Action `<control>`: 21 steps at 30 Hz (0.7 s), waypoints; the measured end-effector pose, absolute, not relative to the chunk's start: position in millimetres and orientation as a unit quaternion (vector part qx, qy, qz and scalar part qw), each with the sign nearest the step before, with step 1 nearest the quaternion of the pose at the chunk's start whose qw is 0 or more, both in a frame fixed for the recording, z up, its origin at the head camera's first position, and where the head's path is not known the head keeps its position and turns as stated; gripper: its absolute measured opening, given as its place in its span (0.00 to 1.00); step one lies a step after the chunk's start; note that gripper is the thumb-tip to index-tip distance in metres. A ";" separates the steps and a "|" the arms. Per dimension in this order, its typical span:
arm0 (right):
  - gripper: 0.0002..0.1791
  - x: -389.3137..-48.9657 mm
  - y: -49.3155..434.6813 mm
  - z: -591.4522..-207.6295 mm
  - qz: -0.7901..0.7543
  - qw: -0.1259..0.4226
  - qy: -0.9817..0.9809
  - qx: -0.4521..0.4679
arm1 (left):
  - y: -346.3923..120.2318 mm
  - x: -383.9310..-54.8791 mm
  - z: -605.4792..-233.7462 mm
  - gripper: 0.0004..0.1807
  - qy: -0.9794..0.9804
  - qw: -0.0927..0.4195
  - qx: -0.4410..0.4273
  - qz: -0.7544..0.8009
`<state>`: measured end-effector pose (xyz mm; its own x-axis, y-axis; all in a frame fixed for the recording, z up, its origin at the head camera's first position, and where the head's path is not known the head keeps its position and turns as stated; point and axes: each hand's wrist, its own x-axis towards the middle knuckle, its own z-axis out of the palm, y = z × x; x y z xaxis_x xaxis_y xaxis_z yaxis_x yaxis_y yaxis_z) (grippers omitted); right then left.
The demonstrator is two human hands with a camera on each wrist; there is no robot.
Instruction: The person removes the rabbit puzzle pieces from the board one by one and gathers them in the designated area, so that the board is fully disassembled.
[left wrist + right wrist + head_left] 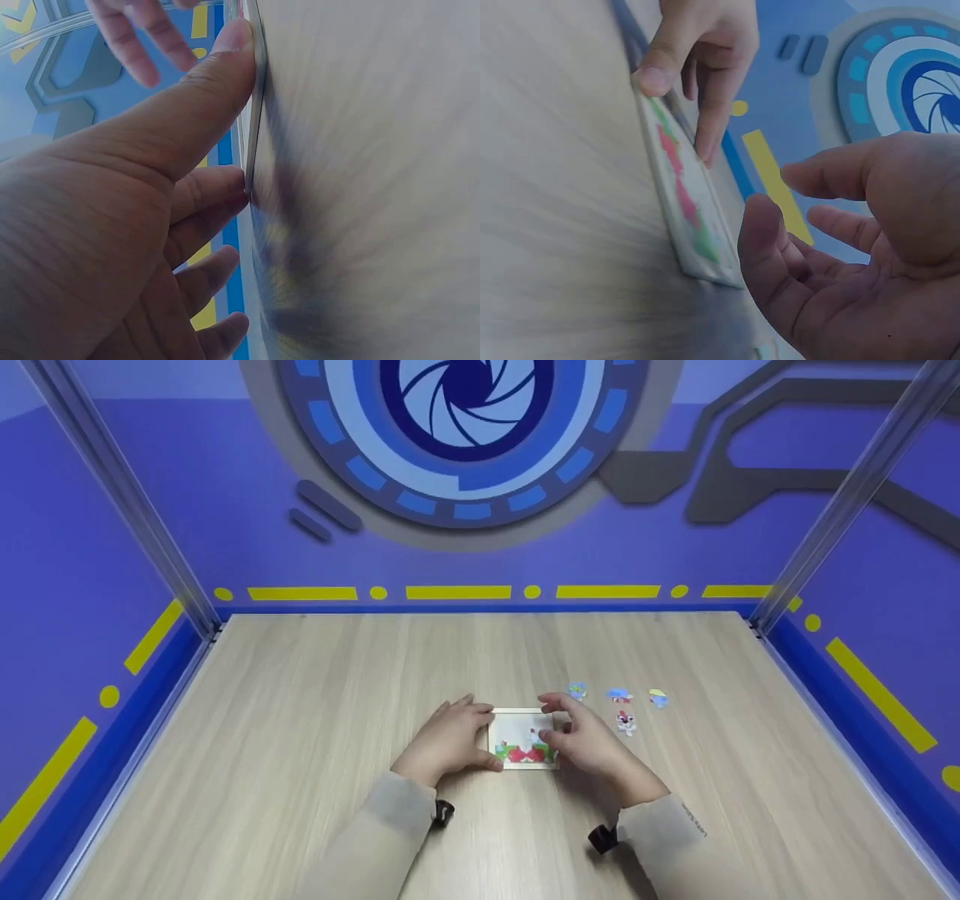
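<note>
A small jigsaw puzzle tray [517,710] with a pale rim lies on the table, a red and green strip of picture [525,754] along its near side and a whitish area beyond. My left hand [448,739] holds the tray's left side, thumb at the near corner and index finger at the far one; the left wrist view shows the thumb [217,75] against its edge. Over the tray's right side is my right hand [592,740], its fingers bent loosely. In the right wrist view, a gap with nothing in it shows between thumb and fingers.
Several loose puzzle pieces lie right of the tray: a blue and green one [577,691], a blue and red one [619,695], a yellow and blue one [658,698] and one with a character's face [625,724]. Blue printed walls [465,562] enclose the wooden table [300,675].
</note>
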<state>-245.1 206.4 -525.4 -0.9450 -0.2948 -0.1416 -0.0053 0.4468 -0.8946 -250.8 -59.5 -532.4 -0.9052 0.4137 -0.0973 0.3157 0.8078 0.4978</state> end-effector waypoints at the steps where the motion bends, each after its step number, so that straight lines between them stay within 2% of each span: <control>1: 0.33 -246.0 205.7 -527.5 -0.507 0.137 0.846 -0.092 | -59.3 -251.1 -532.4 0.51 0.945 0.100 0.192 0.243; 8: 0.29 -249.0 199.8 -535.7 -0.432 0.090 0.891 -0.105 | -58.6 -252.1 -529.7 0.50 0.946 0.095 0.199 0.239; 21: 0.20 -244.7 192.5 -541.3 -0.334 0.074 0.930 -0.137 | -59.4 -250.8 -532.5 0.49 0.946 0.096 0.199 0.237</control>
